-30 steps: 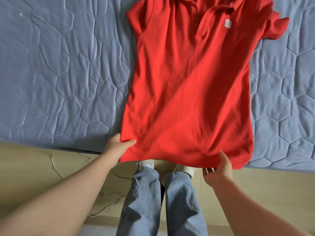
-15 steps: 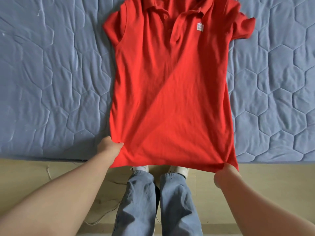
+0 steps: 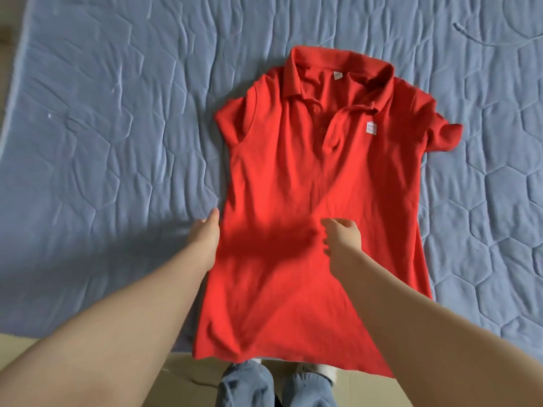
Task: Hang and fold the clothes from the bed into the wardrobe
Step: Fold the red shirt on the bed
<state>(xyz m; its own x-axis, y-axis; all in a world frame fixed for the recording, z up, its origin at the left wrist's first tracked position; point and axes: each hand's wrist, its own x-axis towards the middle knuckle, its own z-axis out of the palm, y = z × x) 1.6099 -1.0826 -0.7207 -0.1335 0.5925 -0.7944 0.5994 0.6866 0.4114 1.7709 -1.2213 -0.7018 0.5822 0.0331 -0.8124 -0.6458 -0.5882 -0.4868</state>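
**Fingers (image 3: 330,223) relaxed at the shirt's waist, first fold not yet made**

Loosely curled and turned toward the left, the fingers of the right hand (image 3: 342,236) hover over the middle of the red polo shirt (image 3: 308,177), and no cloth shows caught in them. The left hand (image 3: 205,230) lies edge-on against the shirt's left side, fingers straight and pointing up the bed. Whether their tips are tucked under the fabric cannot be told.

The shirt is spread face up on the blue quilted mattress (image 3: 102,142), collar away from the person. Its hem hangs just over the near edge of the bed, above the person's jeans (image 3: 249,386).

This looks like the smoothing and lining-up stage before a lengthwise fold. To do it well, the palms should go flat and sweep outward from the centre, clearing the creases gathered near the hem. The crumpled sleeve (image 3: 440,136) on the person's right wants straightening first, or it will bulk up inside the fold. Sliding the shirt further onto the mattress would probably help, since a hanging hem tends to drag the fabric askew. The left side can then be lifted at shoulder and hem together and laid over in one straight line.
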